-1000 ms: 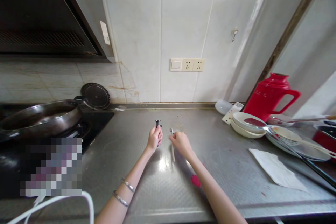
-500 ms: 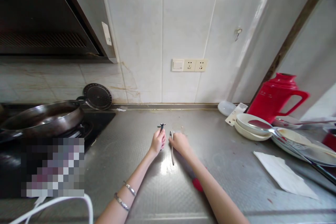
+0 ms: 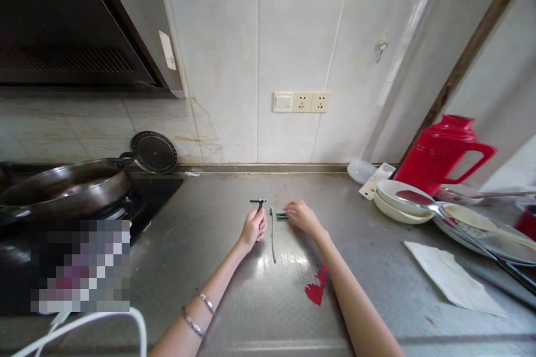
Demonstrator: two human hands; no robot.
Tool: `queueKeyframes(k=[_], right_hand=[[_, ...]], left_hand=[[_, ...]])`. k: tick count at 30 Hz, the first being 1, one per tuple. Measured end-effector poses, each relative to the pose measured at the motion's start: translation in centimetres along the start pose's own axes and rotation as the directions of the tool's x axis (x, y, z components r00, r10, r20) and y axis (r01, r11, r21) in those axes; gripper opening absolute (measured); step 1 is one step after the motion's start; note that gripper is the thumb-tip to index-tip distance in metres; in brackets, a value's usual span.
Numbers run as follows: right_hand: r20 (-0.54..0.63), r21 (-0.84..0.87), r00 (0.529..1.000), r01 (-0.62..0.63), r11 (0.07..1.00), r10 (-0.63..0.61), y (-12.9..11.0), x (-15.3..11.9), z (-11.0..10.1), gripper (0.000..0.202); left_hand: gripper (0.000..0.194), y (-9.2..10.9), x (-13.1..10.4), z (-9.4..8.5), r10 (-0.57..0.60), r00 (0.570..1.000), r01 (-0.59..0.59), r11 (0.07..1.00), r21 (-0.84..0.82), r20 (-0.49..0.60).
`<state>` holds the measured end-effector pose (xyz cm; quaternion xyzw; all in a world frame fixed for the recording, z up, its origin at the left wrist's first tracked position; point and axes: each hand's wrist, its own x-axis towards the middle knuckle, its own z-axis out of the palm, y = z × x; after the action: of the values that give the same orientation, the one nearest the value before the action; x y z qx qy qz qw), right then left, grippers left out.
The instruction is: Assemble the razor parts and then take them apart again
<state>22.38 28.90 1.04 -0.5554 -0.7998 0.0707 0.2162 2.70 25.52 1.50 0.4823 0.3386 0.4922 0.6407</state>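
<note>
My left hand [image 3: 253, 226] is closed round the dark handle of a small T-shaped tool [image 3: 260, 204], whose crosspiece points up and away from me; its exact kind I cannot make out. To its right, my right hand [image 3: 302, 215] has its fingers pinched at a small dark green two-bar piece [image 3: 282, 216], low over the counter. Between the two hands a thin greyish stick [image 3: 273, 240] with a dark end lies lengthwise on the steel counter [image 3: 234, 312]. Nearer me, beside the right forearm, lies a jagged red scrap [image 3: 316, 289].
On the left, a pan [image 3: 71, 184] sits on the black stove, with a white cable [image 3: 104, 315] in front. At right are stacked bowls [image 3: 402, 212], a red thermos [image 3: 439, 150], a ladle [image 3: 435, 206], plates [image 3: 494, 234] and a white paper napkin [image 3: 454, 279].
My right hand has moved right and away from the stick, which stays on the counter, and is now at the dark green piece. The T-shaped tool has turned slightly; the red scrap shows more fully.
</note>
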Motion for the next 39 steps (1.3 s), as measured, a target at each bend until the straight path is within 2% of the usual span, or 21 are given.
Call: queueKeyframes(k=[13, 30, 35, 39], right_hand=[[-0.007, -0.061, 0.995, 0.102, 0.993, -0.102, -0.2, 0.3, 1.4, 0.023], [0.01, -0.103, 0.997, 0.078, 0.992, -0.077, -0.7, 0.3, 1.1, 0.026], [-0.032, -0.067, 0.996, 0.079, 0.995, -0.081, -0.4, 0.3, 1.5, 0.025], [-0.113, 0.039, 0.992, 0.064, 0.997, -0.06, -0.1, 0.5, 1.7, 0.023]], left_hand=[[0.04, -0.4, 0.1, 0.0, -0.002, 1.0, 0.002, 1.0, 0.011, 0.012], [0.04, -0.1, 0.0, 0.2, -0.008, 1.0, 0.008, 1.0, 0.004, 0.013], [0.039, -0.1, -0.1, 0.3, -0.018, 1.0, 0.018, 1.0, -0.001, 0.0], [0.035, 0.1, -0.2, 0.3, -0.016, 1.0, 0.016, 1.0, -0.001, -0.002]])
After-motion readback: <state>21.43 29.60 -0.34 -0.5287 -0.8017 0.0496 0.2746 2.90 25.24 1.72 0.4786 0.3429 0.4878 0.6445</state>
